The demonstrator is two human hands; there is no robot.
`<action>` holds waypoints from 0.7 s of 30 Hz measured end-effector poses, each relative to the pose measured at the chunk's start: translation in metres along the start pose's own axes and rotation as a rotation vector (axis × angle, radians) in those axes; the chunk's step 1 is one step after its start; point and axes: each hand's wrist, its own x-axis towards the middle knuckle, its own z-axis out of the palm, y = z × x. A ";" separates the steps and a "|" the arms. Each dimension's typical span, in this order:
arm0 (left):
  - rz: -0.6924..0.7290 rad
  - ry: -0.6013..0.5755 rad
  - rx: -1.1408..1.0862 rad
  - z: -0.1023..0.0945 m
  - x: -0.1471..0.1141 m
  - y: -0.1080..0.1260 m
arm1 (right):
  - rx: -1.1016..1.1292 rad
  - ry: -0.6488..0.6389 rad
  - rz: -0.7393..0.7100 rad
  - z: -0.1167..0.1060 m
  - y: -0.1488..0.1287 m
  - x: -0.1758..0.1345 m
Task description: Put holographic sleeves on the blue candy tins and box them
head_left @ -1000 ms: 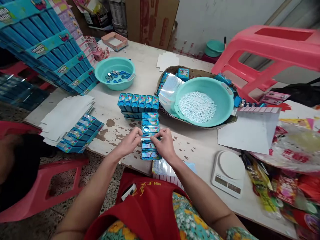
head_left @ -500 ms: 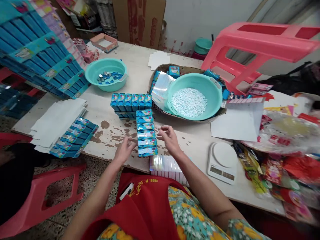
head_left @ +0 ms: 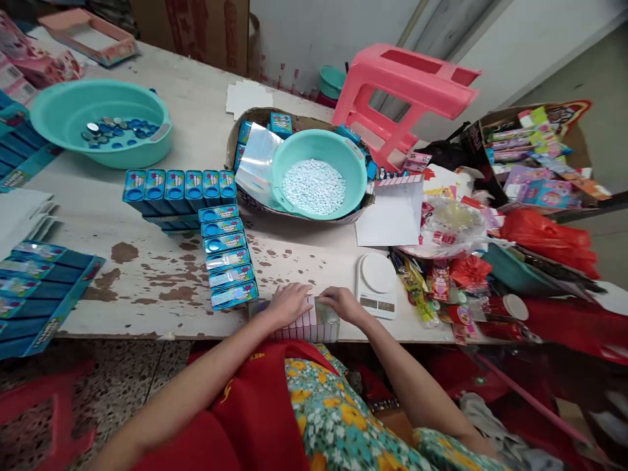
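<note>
My left hand lies over a stack of shiny sticker sheets at the table's front edge, its fingers stretched out across them. At the sheets' right end, my right hand has its thumb and fingertips pinched on the edge of a shiny strip. Left of my hands runs a row of small blue tins with printed faces; the nearer ones carry clear, glossy strips. Behind it, a second group of blue tins stands upright, touching the row's far end.
A turquoise basin of white tablets sits in a cardboard tray. Another turquoise basin holds blue and silver lids. A white scale stands right of my hands, before packaged sweets. A pink stool rests behind; boxed blue tins lie left.
Both hands have left the sides of the tin row and come to the sticker sheets at the table edge. My right hand now pinches there. The view has turned right.
</note>
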 end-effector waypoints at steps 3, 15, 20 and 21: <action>-0.036 -0.080 0.065 0.019 0.021 0.001 | -0.135 0.099 -0.029 -0.001 -0.009 -0.012; -0.005 -0.090 0.002 0.025 0.028 -0.007 | -0.575 0.447 -0.144 0.051 -0.015 -0.043; 0.029 -0.139 -0.011 0.022 0.031 -0.010 | -0.616 0.388 -0.181 0.050 -0.011 -0.043; 0.026 -0.143 -0.008 0.020 0.031 -0.009 | -0.614 0.383 -0.189 0.050 -0.011 -0.043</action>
